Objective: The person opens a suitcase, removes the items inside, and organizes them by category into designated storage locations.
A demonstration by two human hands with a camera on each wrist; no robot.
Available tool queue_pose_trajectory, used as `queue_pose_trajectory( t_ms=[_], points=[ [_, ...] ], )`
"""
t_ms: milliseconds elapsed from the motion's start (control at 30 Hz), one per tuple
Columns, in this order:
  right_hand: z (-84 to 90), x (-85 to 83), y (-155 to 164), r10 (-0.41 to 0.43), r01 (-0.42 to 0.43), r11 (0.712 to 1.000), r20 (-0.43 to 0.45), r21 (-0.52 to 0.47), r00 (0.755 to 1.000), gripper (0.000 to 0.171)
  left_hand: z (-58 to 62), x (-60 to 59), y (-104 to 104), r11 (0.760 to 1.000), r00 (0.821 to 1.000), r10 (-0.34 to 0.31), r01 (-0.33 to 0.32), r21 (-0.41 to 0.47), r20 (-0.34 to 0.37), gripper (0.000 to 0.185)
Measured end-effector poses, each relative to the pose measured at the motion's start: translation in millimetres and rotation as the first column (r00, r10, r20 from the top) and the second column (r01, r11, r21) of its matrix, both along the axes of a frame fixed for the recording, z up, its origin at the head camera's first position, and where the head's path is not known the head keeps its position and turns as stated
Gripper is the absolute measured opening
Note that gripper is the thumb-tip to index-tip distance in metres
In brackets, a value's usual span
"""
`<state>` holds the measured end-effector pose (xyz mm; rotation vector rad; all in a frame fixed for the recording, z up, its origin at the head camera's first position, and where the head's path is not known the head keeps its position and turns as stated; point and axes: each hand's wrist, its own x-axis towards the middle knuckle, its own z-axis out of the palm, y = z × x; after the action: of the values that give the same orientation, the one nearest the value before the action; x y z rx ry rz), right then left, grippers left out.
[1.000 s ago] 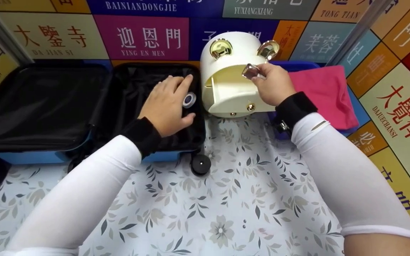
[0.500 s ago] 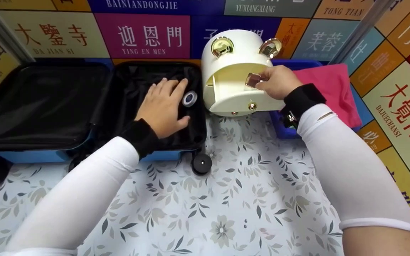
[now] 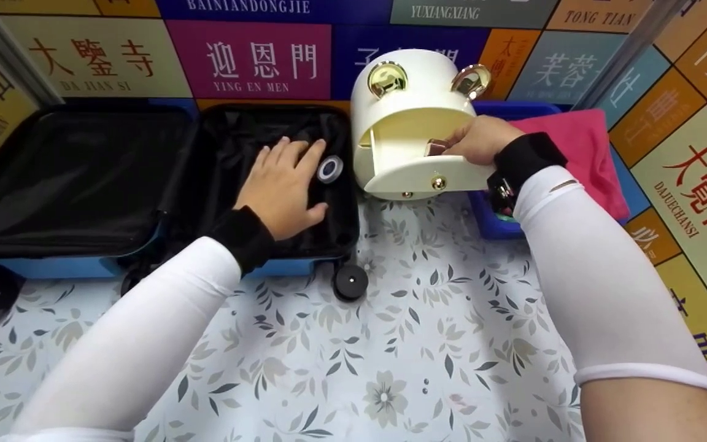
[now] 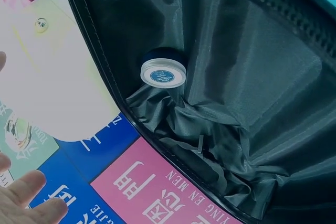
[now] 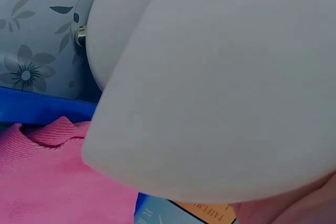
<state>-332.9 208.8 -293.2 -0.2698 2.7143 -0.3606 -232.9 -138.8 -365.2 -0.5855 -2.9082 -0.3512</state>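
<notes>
My left hand (image 3: 280, 187) hovers over the black-lined half of the suitcase (image 3: 224, 132), fingers spread and holding nothing. Beside its fingers lies a small round jar (image 3: 330, 169) with a white and blue label, seen also in the left wrist view as a jar (image 4: 163, 73) on the lining. With thumb and fingers my right hand (image 3: 482, 140) pinches a small shiny brown rectangular item (image 3: 435, 147), partly hidden behind the rim of the pulled-out drawer (image 3: 409, 177). That drawer belongs to a cream rounded box (image 3: 421, 67) with gold ears, whose pale surface (image 5: 210, 87) fills the right wrist view.
Right of the box stands a blue basket (image 3: 494, 228) with a pink ribbed cloth (image 3: 593, 159) over it. The suitcase's other half (image 3: 83, 178) lies at left, a black wheel (image 3: 350, 282) at front. A lettered wall (image 3: 249, 58) closes the back; floral cloth (image 3: 384, 344) covers the table.
My right hand has lowered the brown item from in front of the box's opening down into the drawer. My left hand has drawn slightly away from the jar, staying over the suitcase.
</notes>
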Motion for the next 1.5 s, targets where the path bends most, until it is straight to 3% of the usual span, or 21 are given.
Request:
queue_pose_trajectory(
  t_ms=[167, 333, 433, 500, 600, 733, 833, 933, 1033, 1233, 1500],
  points=[
    [0.9, -1.0, 0, -0.022, 0.022, 1.000, 0.013, 0.002, 1.000, 0.056, 0.5, 0.7, -1, 1.000, 1.000, 0.002, -0.002, 0.000, 0.007, 0.096],
    [-0.2, 2.3, 0, -0.084, 0.084, 0.995, 0.002, -0.063, 0.996, 0.058, -0.9, 1.8, -2, 1.000, 1.000, 0.005, -0.005, 0.000, 0.001, 0.095],
    [-0.6, 7.9, -1, -0.117, 0.113, 0.987, -0.031, -0.110, 0.993, 0.060, -1.8, 2.5, -3, 1.000, 1.000, 0.006, -0.006, -0.001, -0.001, 0.095],
    [-1.4, 14.6, -5, -0.147, 0.130, 0.979, -0.097, -0.159, 0.984, 0.057, -2.5, 2.7, -4, 1.000, 1.000, 0.008, -0.008, -0.002, 0.002, 0.094],
    [-4.1, 32.9, -15, -0.250, 0.174, 0.941, -0.248, -0.290, 0.936, 0.048, -3.3, 2.9, -5, 1.000, 1.000, 0.010, -0.010, -0.002, 0.008, 0.094],
    [-18.3, 66.7, -32, -0.350, 0.090, 0.874, -0.491, -0.477, 0.798, 0.031, -4.2, 2.6, -6, 1.000, 1.000, 0.016, -0.016, 0.006, 0.011, 0.095],
    [-38.1, 88.9, -40, -0.278, -0.074, 0.881, -0.638, -0.467, 0.718, 0.023, -5.4, 2.2, -8, 1.000, 1.000, 0.025, -0.025, 0.009, 0.013, 0.095],
    [-59.5, 101.2, -44, -0.165, -0.184, 0.908, -0.723, -0.377, 0.670, 0.022, -6.7, 2.2, -10, 0.999, 0.999, 0.033, -0.033, 0.008, 0.014, 0.095],
    [-77.2, 103.4, -45, -0.091, -0.229, 0.925, -0.761, -0.304, 0.643, 0.021, -8.3, 2.5, -12, 0.999, 0.999, 0.037, -0.037, 0.011, 0.019, 0.096],
    [-90.4, 100.1, -45, -0.062, -0.250, 0.930, -0.785, -0.270, 0.616, 0.022, -9.9, 2.1, -13, 0.999, 0.999, 0.041, -0.042, 0.014, 0.032, 0.096],
    [-91.2, 86.8, -50, -0.066, -0.260, 0.923, -0.781, -0.285, 0.620, 0.022, -12.7, -0.7, -11, 0.999, 0.998, 0.044, -0.045, 0.014, 0.040, 0.096]
  ],
)
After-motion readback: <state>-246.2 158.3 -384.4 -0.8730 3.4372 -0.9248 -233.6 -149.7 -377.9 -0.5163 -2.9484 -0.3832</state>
